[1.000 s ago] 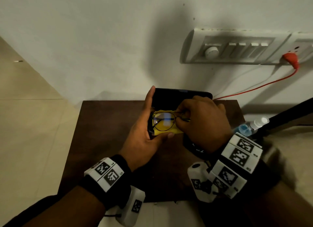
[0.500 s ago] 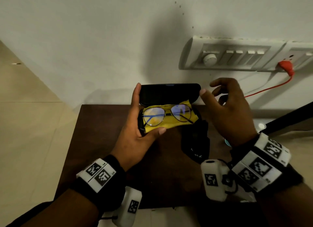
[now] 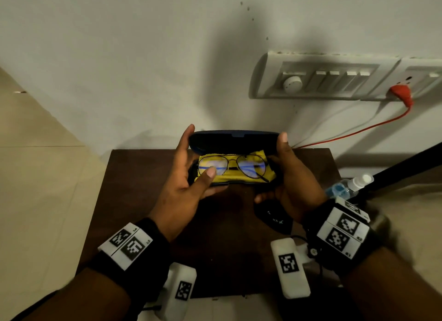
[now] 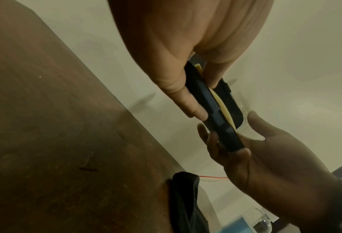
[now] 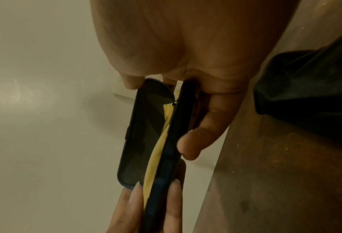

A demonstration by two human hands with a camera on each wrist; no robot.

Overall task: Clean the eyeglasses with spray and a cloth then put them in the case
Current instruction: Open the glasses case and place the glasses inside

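A dark glasses case (image 3: 233, 141) is held open above the brown table (image 3: 143, 201), its lid tilted partly over the base. Inside, thin-framed eyeglasses (image 3: 233, 166) lie on a yellow cloth (image 3: 229, 178). My left hand (image 3: 186, 174) grips the case's left end, thumb over the front edge near a lens, index finger up along the lid. My right hand (image 3: 287, 177) grips the right end, index fingertip on the lid's corner. The wrist views show the case (image 4: 215, 110) (image 5: 162, 134) edge-on, the yellow cloth (image 5: 156, 154) peeking between lid and base.
A black pouch (image 3: 275, 219) lies on the table under my right hand. A spray bottle (image 3: 351, 185) with a white nozzle lies off the table's right edge. A switch panel (image 3: 323, 79) and a red plug (image 3: 401, 93) with its cable are on the wall behind.
My right hand let go of the glasses, drew back to the right, then came in and took hold of the case's right end. The lid now leans further over the base.
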